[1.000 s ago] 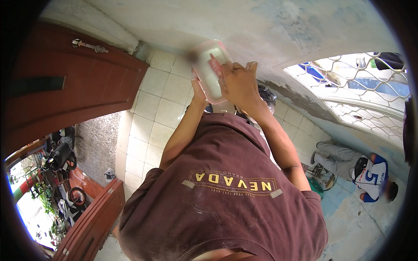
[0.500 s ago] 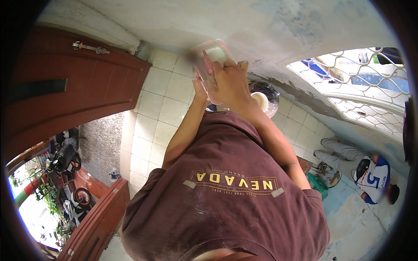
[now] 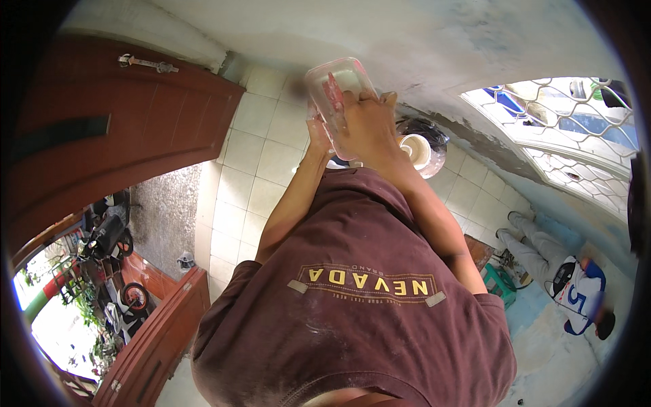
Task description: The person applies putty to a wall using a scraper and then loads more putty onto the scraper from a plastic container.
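A clear plastic container with a pinkish rim is held out before my body, near the wall. My left hand grips it from the left and beneath, its fingers partly hidden by the container. Over the container, my right hand is closed on a flat red scraper-like piece, whose tip reaches inside; its handle is hidden by the hand. Whitish material shows in the container's far part.
A white tub and a black plastic bag lie right of my right forearm. Brown door at left, motorcycle outside. Grilled window at right. Another person is by a green plastic item.
My hands and the container have shifted slightly right in the picture, and more of the container's inside shows around the red piece. The surroundings have also shifted slightly right.
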`<state>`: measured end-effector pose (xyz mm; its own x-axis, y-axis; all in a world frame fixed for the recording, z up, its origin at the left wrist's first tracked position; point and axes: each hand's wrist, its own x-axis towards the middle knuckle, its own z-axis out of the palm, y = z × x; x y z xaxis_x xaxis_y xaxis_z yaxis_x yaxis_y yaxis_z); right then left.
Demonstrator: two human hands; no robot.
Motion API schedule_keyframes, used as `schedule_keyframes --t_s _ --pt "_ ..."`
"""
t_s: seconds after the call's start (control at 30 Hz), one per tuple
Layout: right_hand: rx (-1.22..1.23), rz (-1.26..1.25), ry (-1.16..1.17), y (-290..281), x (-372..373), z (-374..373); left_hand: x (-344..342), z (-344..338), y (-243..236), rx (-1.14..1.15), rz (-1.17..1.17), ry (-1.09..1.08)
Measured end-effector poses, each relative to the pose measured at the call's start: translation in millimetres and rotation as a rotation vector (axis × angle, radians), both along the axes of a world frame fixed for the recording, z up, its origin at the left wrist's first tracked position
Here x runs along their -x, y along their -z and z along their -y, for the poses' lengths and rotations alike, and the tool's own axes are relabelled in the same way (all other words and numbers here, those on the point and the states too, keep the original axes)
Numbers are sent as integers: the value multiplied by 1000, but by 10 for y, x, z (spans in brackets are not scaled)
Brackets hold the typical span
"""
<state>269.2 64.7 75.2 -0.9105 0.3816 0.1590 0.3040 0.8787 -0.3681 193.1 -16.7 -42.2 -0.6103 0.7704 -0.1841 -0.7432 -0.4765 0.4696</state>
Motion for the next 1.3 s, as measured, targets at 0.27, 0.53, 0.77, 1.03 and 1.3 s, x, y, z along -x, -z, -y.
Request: schedule_keyframes --t_s 0.27,0.53,0.77,1.03,1.3 --pt "-10 -7 10 -110 -102 -177 -3 155 23 65 40 -85" --pt "-72 32 -83 -37 -325 -107 19 121 -107 -82 155 -25" --pt "-132 -123 2 10 -351 7 -186 74 -266 -30 110 63" --pt "-123 -81 111 -212 -804 -13 -385 188 -151 -163 138 183" --pt "-101 -20 51 -107 -1136 503 -794 437 -275 -27 136 139"
